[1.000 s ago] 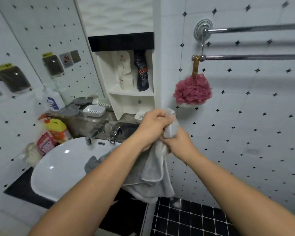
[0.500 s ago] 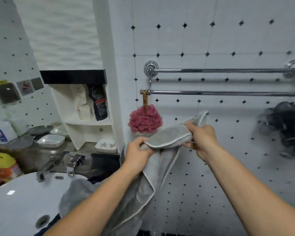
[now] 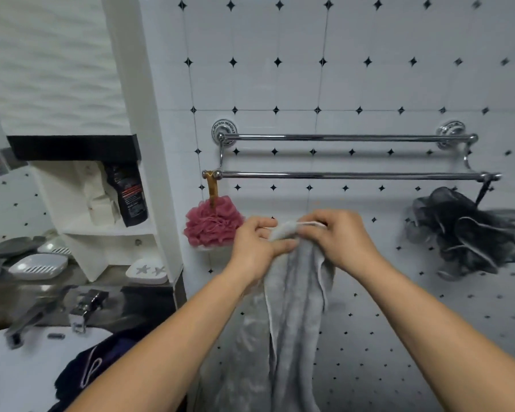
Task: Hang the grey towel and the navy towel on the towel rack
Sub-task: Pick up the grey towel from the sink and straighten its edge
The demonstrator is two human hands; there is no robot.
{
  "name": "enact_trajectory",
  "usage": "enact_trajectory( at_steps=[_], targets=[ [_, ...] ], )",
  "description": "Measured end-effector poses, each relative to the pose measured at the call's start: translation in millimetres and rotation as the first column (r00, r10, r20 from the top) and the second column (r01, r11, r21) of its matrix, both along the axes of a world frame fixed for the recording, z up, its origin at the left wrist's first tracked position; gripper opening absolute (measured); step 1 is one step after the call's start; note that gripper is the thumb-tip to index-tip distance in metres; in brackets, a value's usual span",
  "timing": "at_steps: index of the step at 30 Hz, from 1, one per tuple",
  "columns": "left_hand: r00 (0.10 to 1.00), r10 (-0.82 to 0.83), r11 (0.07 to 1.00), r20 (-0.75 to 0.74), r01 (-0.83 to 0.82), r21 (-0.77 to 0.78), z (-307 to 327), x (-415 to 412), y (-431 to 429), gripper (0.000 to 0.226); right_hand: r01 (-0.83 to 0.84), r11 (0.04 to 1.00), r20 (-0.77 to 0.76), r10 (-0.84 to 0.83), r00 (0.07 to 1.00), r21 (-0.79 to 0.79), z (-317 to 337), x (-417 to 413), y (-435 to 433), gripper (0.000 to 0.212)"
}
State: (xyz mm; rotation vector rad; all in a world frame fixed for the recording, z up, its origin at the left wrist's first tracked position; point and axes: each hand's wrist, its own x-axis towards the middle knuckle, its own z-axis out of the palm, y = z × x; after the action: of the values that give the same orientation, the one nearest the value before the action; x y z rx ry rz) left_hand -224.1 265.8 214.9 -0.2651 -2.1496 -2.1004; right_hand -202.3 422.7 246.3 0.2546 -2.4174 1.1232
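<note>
**Containers**
- Sink (image 3: 18, 379), near left: holds the navy towel (image 3: 113, 349), bunched at the right side of the basin.
- Shelf unit (image 3: 72, 233), far left: the upper compartment holds a black bottle (image 3: 128, 194) and white packs (image 3: 97, 200).
- Two soap dishes (image 3: 37, 266) (image 3: 146, 270): contents cannot be told.

**Hands and towel**
- Left hand (image 3: 257, 248) and right hand (image 3: 339, 242), close together, each pinch the gathered top edge of the grey towel (image 3: 295, 307).
- The towel hangs straight down from the hands, below the lower bar of the towel rack (image 3: 339, 175) and clear of it.

**Surface and room**
- The dishes rest on the tabletop (image 3: 110, 278) behind the faucet (image 3: 30, 319).
- The rack has two bars and is fixed to a white tiled wall (image 3: 369, 69).
- A pink bath sponge (image 3: 213, 223) hangs at the left end of the rack and a dark one (image 3: 464, 233) at the right end.
</note>
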Motion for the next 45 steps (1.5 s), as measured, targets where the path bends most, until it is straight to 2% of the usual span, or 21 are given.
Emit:
enact_trajectory(
  at_steps=[3, 6, 8, 10, 12, 14, 17, 19, 23, 26, 29, 30, 31, 32, 34, 35, 36, 38, 40, 43, 45],
  targets=[
    [0.996, -0.092, 0.993, -0.002, 0.091, -0.073, -32, 8, 14, 0.036, 0.058, 0.977, -0.046, -0.069, 0.997, -0.204, 15, -5, 3, 0.014],
    [0.99, -0.083, 0.988, 0.117, 0.097, -0.117, -75, 23, 26, 0.026, 0.025, 0.938, -0.085, -0.058, 0.995, -0.347, 35, -4, 7, 0.018],
    [0.976, -0.082, 0.992, 0.203, 0.1, -0.08, -95, 29, 29, 0.018, 0.016, 0.925, -0.118, -0.065, 0.991, -0.379, 46, 0, 13, 0.016],
    [0.963, -0.165, 0.986, 0.212, 0.164, 0.025, -96, 33, 31, 0.005, 0.038, 0.937, -0.136, -0.091, 0.987, -0.348, 53, 4, 21, 0.011],
    [0.943, -0.299, 0.952, 0.147, 0.283, 0.118, -86, 35, 41, 0.021, 0.093, 0.949, -0.145, -0.142, 0.979, -0.302, 57, 7, 28, 0.01],
    [0.935, -0.347, 0.934, 0.069, 0.338, 0.117, -74, 39, 58, 0.034, 0.138, 0.954, -0.155, -0.183, 0.971, -0.268, 58, 11, 32, 0.008],
    [0.984, -0.175, 0.982, 0.019, 0.173, 0.071, -66, 42, 82, 0.006, 0.176, 0.956, -0.186, -0.221, 0.957, -0.233, 62, 18, 37, 0.01],
    [1.0, -0.021, 0.999, 0.023, 0.02, 0.028, -71, 32, 82, 0.033, 0.202, 0.953, -0.186, -0.246, 0.951, -0.227, 68, 22, 52, 0.009],
    [0.986, 0.158, 0.986, -0.044, -0.16, -0.051, -50, 2, 57, 0.038, 0.248, 0.953, -0.042, -0.259, 0.965, -0.175, 75, 35, 92, 0.009],
    [0.971, 0.162, 0.973, -0.176, -0.187, -0.136, -8, -12, 54, 0.042, 0.208, 0.978, 0.056, -0.207, 0.977, -0.022, 69, 45, 104, 0.031],
    [0.949, -0.012, 0.943, -0.316, -0.094, -0.319, 29, -6, 71, 0.035, 0.0, 0.996, 0.179, -0.016, 0.984, 0.085, 60, 48, 84, 0.074],
    [0.941, -0.065, 0.942, -0.332, -0.051, -0.332, 37, -2, 78, 0.031, -0.074, 0.993, 0.216, 0.054, 0.975, 0.086, 57, 48, 75, 0.078],
    [0.937, -0.089, 0.949, -0.337, -0.024, -0.316, 44, 2, 83, 0.026, -0.125, 0.99, 0.221, 0.107, 0.969, 0.065, 53, 46, 66, 0.07],
    [0.936, -0.091, 0.961, -0.341, -0.007, -0.276, 49, 6, 85, 0.018, -0.132, 0.991, 0.199, 0.123, 0.972, 0.032, 51, 43, 61, 0.053],
    [0.951, -0.078, 0.995, -0.3, 0.055, -0.084, 51, 15, 80, 0.009, -0.039, 0.999, 0.14, 0.043, 0.989, -0.035, 52, 43, 59, 0.018],
    [0.96, -0.093, 0.994, -0.264, 0.103, 0.026, 47, 19, 75, 0.007, 0.006, 0.997, 0.123, 0.003, 0.992, -0.073, 53, 42, 60, 0.009],
    [0.963, -0.121, 0.987, -0.241, 0.144, 0.078, 39, 21, 69, 0.007, 0.023, 0.992, 0.112, -0.008, 0.994, -0.127, 53, 42, 61, 0.011],
    [0.96, -0.168, 0.986, -0.226, 0.168, -0.022, 13, 28, 61, 0.012, 0.008, 0.966, 0.087, 0.015, 0.996, -0.257, 57, 42, 62, 0.018],
    [0.975, -0.176, 0.978, -0.137, 0.158, -0.133, -25, 34, 51, 0.017, -0.003, 0.929, 0.037, 0.018, 0.999, -0.371, 67, 42, 63, 0.009],
    [0.988, -0.15, 0.968, 0.036, 0.155, -0.197, -87, 38, 22, 0.019, 0.039, 0.895, -0.033, -0.06, 0.998, -0.445, 81, 42, 81, 0.012],
    [0.994, -0.062, 0.97, 0.088, 0.081, -0.228, -117, 38, -2, 0.017, 0.094, 0.883, -0.037, -0.125, 0.991, -0.461, 86, 42, 96, 0.011]
  ],
)
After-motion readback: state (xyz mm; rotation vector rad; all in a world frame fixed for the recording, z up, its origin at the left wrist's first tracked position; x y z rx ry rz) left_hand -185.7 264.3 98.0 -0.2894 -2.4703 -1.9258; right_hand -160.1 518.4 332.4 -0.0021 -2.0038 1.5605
